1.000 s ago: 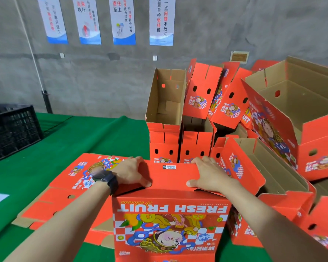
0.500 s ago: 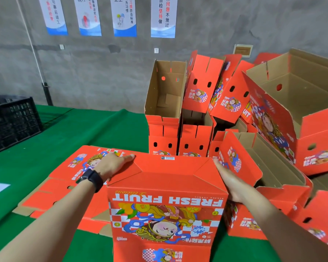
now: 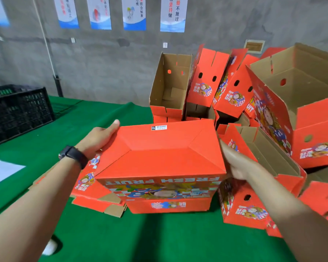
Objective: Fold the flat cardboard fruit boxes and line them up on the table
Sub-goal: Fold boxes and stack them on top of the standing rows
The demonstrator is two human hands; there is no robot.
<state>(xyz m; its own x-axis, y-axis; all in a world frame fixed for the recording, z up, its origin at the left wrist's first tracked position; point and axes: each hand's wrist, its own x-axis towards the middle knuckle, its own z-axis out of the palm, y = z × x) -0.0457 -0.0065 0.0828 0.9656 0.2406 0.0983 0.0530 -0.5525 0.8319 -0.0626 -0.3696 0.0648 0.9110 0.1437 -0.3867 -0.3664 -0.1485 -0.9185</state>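
Item in hand: folded box [image 3: 160, 163], bottom flaps closed and facing up, on green table [image 3: 106, 118]; left hand [image 3: 98, 138] and right hand [image 3: 235, 163] press flat against its ends. Done: heap of folded boxes [image 3: 235, 95] (unaligned). Left: flat boxes [image 3: 89, 188] underneath.

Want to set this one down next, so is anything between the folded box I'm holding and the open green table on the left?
Yes. The stack of flat boxes lies directly left of the folded box, under the left hand. Beyond it the green table looks open.
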